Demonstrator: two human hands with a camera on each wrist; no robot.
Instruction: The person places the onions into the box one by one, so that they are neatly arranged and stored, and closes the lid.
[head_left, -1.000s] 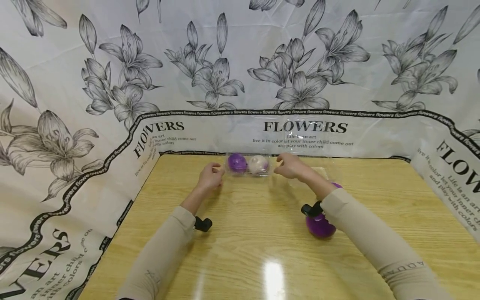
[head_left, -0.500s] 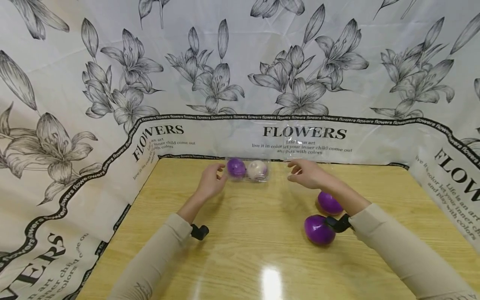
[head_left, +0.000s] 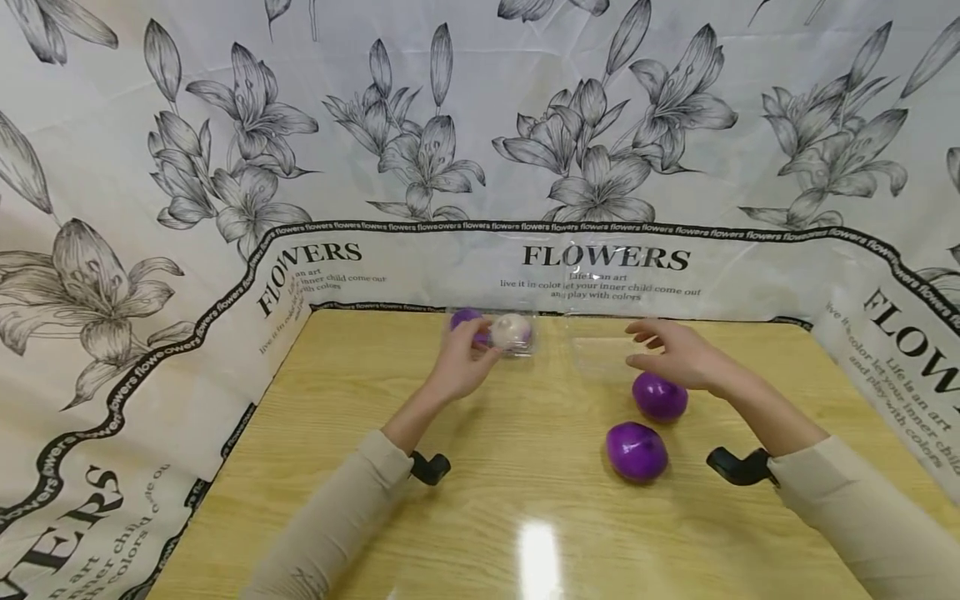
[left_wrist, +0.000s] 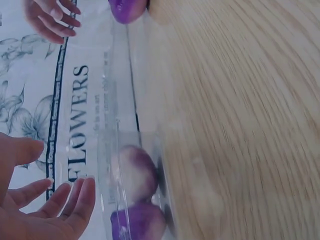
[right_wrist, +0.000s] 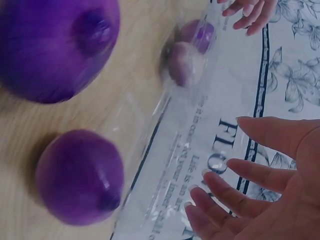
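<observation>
Two glossy purple onions [head_left: 636,452] [head_left: 659,396] lie on the table at the right. In a clear plastic box [head_left: 522,352] near the back edge sit a purple onion [left_wrist: 139,221] and a paler, white-and-purple one [head_left: 512,332]. My left hand [head_left: 463,365] hovers in front of the box, partly covering the purple onion in the head view; its fingers are loosely bent around nothing. My right hand [head_left: 686,357] is held above the farther loose onion, fingers spread and nothing in them, as the right wrist view shows.
Another clear plastic container [head_left: 600,354] stands right of the filled box, its outline faint. Behind the wooden table [head_left: 480,483] hangs a white flower-print cloth [head_left: 420,108], which also rises along the left and right sides.
My right hand has moved right, away from the filled box, uncovering the loose onions. My left hand has shifted right, from beside the box to in front of it.
</observation>
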